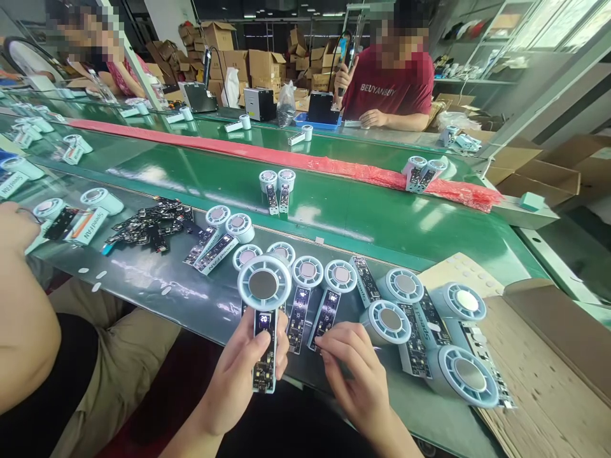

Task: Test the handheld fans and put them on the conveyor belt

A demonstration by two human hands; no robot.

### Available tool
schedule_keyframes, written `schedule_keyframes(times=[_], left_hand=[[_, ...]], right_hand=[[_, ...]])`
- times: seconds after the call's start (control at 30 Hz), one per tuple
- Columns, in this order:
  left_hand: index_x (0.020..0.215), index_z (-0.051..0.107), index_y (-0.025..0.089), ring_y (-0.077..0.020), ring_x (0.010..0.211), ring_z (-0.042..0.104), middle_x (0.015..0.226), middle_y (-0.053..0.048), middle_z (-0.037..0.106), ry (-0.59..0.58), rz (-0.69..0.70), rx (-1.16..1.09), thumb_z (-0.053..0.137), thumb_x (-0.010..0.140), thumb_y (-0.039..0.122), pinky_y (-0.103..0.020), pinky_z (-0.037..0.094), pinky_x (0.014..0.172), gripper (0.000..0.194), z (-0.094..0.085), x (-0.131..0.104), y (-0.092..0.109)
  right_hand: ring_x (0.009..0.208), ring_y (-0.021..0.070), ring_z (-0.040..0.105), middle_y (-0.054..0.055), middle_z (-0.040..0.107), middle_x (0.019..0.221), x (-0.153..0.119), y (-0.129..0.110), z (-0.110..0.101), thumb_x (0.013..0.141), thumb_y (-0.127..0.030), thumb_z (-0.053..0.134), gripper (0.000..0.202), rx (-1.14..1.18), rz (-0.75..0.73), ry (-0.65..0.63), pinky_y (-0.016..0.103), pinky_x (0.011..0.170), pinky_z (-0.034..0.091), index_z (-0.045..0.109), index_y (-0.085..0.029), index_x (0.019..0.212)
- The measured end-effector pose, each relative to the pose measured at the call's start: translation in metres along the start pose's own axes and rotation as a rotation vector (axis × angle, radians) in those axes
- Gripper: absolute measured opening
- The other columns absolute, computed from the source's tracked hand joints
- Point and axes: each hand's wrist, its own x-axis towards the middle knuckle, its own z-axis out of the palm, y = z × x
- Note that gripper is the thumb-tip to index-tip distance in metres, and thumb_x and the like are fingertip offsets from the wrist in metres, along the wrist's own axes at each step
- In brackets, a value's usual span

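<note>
My left hand (258, 353) is wrapped around the handle of a light-blue handheld fan (263, 286), upright above the table edge. Its bare circuit board faces me, the small display is lit and reads 20, and my thumb presses on the board. My right hand (356, 362) has its fingertips closed at the lower end of a second fan (329, 308), which lies on the table with its board exposed. Another fan (299, 305) lies between them, and more fan heads (281, 251) show behind the held one.
Several fans (403, 286) crowd the table to the right, beside an open cardboard box (539, 375). Left lie a heap of circuit boards (147, 226) and a neighbour's arm (23, 305). Beyond, a green conveyor (348, 219) carries fans and red plastic film (267, 152); a co-worker (389, 83) sits opposite.
</note>
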Motion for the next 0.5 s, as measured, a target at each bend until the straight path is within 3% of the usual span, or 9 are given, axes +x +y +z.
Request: schedule_keyframes(times=[0.13,0.23,0.37,0.5], left_hand=[[0.096,0.054,0.022,-0.0096,0.065,0.041,0.088,-0.002,0.044,0.001,-0.008,-0.013,0.039,0.092,0.028,-0.023,0.038,0.055,0.016,0.000,-0.001,-0.001],[0.095,0.054,0.023,-0.0094,0.065,0.040,0.087,-0.002,0.043,0.009,-0.026,0.003,0.040,0.091,0.030,-0.023,0.038,0.055,0.016,0.000,0.001,0.002],[0.089,0.055,0.022,-0.0095,0.063,0.039,0.085,-0.002,0.043,0.053,-0.002,0.047,0.042,0.090,0.032,-0.023,0.038,0.054,0.017,-0.003,0.007,0.009],[0.088,0.056,0.023,-0.0104,0.063,0.038,0.085,-0.002,0.042,0.073,0.041,0.005,0.043,0.089,0.032,-0.023,0.039,0.052,0.016,-0.010,0.014,0.017]], right_hand=[[0.086,0.0207,0.048,0.009,0.058,0.089,-0.002,0.001,0.001,0.081,0.007,0.050,0.031,-0.001,0.003,0.010,0.039,0.071,0.043,0.056,-0.011,0.106],[0.085,0.0211,0.050,0.008,0.058,0.088,0.000,-0.010,-0.010,0.080,0.007,0.048,0.034,-0.004,-0.002,0.015,0.039,0.071,0.045,0.055,-0.012,0.107],[0.086,0.0233,0.054,0.008,0.058,0.085,0.021,-0.037,-0.049,0.080,0.004,0.047,0.034,-0.084,0.008,0.042,0.039,0.068,0.047,0.056,-0.016,0.106],[0.076,0.0208,0.058,0.006,0.062,0.082,0.074,-0.041,-0.087,0.088,-0.014,0.052,0.015,-0.347,0.037,-0.023,0.035,0.063,0.047,0.060,-0.022,0.096]])
